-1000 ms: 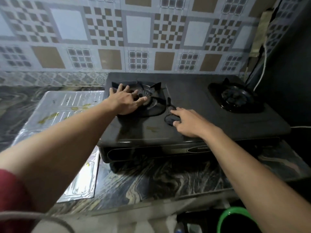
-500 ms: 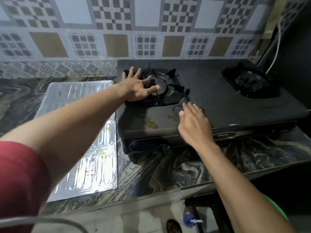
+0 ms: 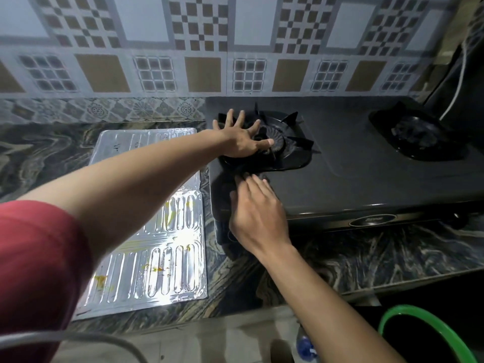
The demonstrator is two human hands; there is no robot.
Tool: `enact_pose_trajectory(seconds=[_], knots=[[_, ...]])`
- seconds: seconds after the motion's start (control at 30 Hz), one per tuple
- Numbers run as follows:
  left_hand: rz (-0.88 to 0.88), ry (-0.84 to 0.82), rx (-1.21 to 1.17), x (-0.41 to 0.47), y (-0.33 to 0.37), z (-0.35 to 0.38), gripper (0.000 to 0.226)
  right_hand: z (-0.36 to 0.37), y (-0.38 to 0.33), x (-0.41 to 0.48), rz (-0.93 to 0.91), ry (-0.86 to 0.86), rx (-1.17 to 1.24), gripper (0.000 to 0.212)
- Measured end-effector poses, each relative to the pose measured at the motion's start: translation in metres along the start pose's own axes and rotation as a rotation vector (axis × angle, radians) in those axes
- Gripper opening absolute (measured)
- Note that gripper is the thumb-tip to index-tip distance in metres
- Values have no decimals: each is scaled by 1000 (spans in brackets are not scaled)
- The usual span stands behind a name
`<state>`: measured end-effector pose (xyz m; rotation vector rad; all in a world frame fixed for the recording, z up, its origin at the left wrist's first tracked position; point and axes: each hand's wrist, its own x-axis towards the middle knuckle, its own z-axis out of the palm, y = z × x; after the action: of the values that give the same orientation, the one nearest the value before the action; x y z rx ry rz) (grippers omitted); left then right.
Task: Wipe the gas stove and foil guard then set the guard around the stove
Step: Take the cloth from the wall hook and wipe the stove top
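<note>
A black two-burner gas stove (image 3: 353, 174) stands on the marbled counter. My left hand (image 3: 241, 140) lies flat with fingers spread on the left burner grate (image 3: 290, 142), holding nothing. My right hand (image 3: 256, 210) presses down on the stove's front left corner, over a small dark cloth (image 3: 252, 176) that shows only at the fingertips. The silver foil guard (image 3: 162, 252) lies flat on the counter just left of the stove, with yellow stains on its ribbed panels. My left forearm crosses over its upper part.
The right burner (image 3: 419, 137) sits at the far right of the stove. A white cable (image 3: 458, 82) hangs by the dark wall beside it. Patterned tiles back the counter. Below the counter's front edge are a green bucket rim (image 3: 424, 326) and a blue bottle (image 3: 305, 345).
My right hand has slid with the cloth from the stove's front middle to its front left corner. My left hand stays on the left burner grate.
</note>
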<state>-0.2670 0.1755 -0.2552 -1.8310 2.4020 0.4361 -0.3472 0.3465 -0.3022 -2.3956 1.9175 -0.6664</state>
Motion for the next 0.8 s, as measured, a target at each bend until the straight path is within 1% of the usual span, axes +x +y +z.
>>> enact_pose_trajectory(seconds=[0.13, 0.27, 0.4, 0.5, 0.6, 0.7, 0.77, 0.8], knots=[[-26, -53, 6, 1, 2, -4, 91, 1, -7, 3, -104, 5, 27, 45], [-28, -47, -5, 0, 3, -4, 92, 3, -3, -6, -281, 39, 119, 43], [-38, -44, 19, -1, 4, -3, 91, 13, 10, -13, -446, 141, 151, 35], [-37, -5, 16, -1, 4, -1, 87, 18, 27, -18, -536, 194, 135, 36], [-24, 13, 26, -2, 3, 0, 86, 18, 50, -28, -564, 191, 70, 43], [-33, 37, 17, -4, 4, 1, 87, 9, 74, -38, -520, 156, 32, 49], [-36, 63, 3, -10, 5, 2, 82, -5, 85, -42, -509, 58, 70, 55], [-35, 88, -13, -14, 5, 1, 77, -15, 88, -41, -495, -20, 129, 56]])
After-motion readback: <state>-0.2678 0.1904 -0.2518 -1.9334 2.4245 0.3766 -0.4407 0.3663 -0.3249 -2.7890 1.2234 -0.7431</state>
